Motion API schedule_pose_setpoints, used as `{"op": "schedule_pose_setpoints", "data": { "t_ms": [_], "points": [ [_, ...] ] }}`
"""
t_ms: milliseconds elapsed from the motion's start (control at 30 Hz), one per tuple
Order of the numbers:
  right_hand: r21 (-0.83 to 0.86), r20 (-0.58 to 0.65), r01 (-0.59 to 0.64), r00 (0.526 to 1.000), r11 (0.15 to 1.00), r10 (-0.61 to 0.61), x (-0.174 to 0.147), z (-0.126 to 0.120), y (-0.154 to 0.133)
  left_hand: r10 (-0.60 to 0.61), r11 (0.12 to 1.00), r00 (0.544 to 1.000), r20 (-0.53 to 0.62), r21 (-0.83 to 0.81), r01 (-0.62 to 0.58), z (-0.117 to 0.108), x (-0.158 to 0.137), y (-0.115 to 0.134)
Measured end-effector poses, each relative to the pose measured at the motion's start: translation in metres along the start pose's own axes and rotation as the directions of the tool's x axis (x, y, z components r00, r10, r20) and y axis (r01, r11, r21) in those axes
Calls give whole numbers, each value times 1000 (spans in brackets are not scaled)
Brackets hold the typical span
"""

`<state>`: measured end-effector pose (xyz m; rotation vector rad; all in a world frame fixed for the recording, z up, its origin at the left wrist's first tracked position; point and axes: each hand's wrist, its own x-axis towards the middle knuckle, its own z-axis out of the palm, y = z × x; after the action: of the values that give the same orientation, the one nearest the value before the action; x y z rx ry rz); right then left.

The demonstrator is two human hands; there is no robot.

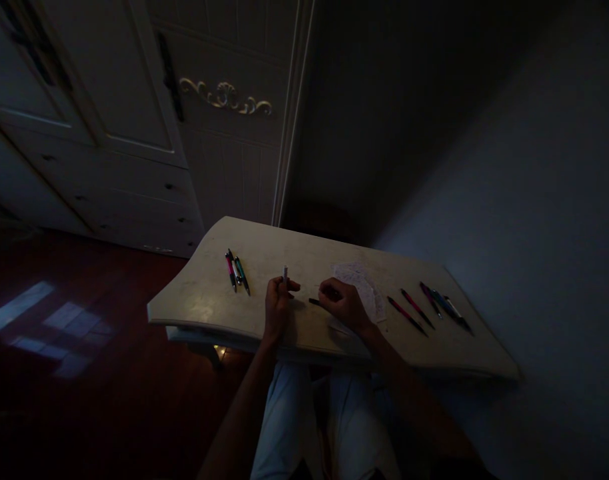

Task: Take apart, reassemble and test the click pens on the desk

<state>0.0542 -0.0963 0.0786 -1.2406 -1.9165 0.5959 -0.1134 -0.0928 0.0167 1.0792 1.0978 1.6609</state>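
The left hand (279, 303) gripped a slim white barrel (285, 273), which stood upright above its fingers. The right hand (343, 305) was curled over the bench (294, 245), a short dark piece (315, 302) just beside its fingers; whether it was held was unclear. Printed papers (365, 285) lay partly behind the right hand. A close cluster of pens (241, 273) sat toward the bench's left end, and a spread row of pens (418, 308) toward its right. A pale cabinet (234, 153) stood beyond.
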Motion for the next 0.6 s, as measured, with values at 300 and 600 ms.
{"op": "schedule_pose_setpoints", "data": {
  "t_ms": [300, 600],
  "points": [
    [458, 55, -213, 976, 863, 211, -4, 12, -3, -61, 992, 997, 51, -105, 66, 5, -3, 6],
    [453, -4, -199, 974, 869, 226, -1, 21, -5, 19, 991, 999, 45, -135, -13, 3, -3, -1]
  ]
}}
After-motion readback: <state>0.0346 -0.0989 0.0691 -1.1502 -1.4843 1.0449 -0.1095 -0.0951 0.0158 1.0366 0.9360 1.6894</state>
